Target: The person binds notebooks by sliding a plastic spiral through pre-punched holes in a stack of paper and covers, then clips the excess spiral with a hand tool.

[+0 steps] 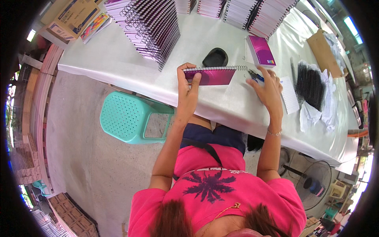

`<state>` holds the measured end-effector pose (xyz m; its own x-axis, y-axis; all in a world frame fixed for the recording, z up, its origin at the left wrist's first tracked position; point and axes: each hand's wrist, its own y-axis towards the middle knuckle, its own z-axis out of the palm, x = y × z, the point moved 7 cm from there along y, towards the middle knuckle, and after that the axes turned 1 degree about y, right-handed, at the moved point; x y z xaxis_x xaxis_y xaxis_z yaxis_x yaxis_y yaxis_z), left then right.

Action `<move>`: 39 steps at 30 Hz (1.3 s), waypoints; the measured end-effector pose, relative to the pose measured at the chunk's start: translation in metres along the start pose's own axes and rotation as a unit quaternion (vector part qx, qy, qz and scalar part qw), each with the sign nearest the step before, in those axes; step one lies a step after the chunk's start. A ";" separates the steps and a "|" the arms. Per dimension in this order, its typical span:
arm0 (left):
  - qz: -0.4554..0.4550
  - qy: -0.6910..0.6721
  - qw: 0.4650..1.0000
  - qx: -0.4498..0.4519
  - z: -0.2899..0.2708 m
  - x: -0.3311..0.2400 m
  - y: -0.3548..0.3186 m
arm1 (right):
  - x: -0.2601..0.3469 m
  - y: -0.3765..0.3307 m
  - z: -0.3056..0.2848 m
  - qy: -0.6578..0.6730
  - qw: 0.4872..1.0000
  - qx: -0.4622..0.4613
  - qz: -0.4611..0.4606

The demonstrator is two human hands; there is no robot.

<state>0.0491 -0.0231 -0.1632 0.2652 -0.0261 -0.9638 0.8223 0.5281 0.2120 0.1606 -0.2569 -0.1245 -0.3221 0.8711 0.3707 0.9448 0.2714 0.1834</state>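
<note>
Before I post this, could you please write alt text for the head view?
A person's left hand holds a purple spiral notebook, the right hand a blue-handled tool, over a white table bearing stacks of notebooks.

Two hands [188, 89], one blue-handled tool [257, 76]

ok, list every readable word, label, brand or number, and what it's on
Wording isn't copied out here; print stands on:
Cardboard box: dark side print, small.
Flat-lying purple pad: tiny corner mark, too small to read.
Pink shirt: white lettering, blurred.
Spiral notebook in the left hand: none legible.
</note>
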 end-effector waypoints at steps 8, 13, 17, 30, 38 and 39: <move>0.024 0.133 0.990 -0.039 -0.004 -0.007 0.000 | -0.014 -0.036 -0.011 0.160 0.976 -0.145 -0.020; 0.017 0.137 0.990 -0.029 -0.007 -0.009 0.000 | 0.056 -0.057 -0.016 0.304 0.932 -0.150 -0.130; -0.008 0.108 0.994 -0.015 -0.011 -0.007 0.000 | 0.101 -0.072 0.002 0.278 0.940 -0.090 -0.177; -0.012 0.103 0.994 -0.019 -0.015 -0.006 -0.006 | 0.119 -0.079 0.018 0.252 0.943 -0.104 -0.192; -0.004 0.158 0.987 -0.015 -0.012 -0.019 -0.007 | 0.120 -0.080 0.019 0.260 0.943 -0.099 -0.184; 0.012 0.160 0.987 -0.018 -0.010 -0.023 -0.007 | 0.119 -0.080 0.019 0.269 0.940 -0.104 -0.180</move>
<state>0.0321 -0.0181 -0.1439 0.1072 0.2523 -0.9617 0.7985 0.5545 0.2345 0.0480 -0.1672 -0.1125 -0.6544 0.3899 0.6478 0.7554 0.3740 0.5380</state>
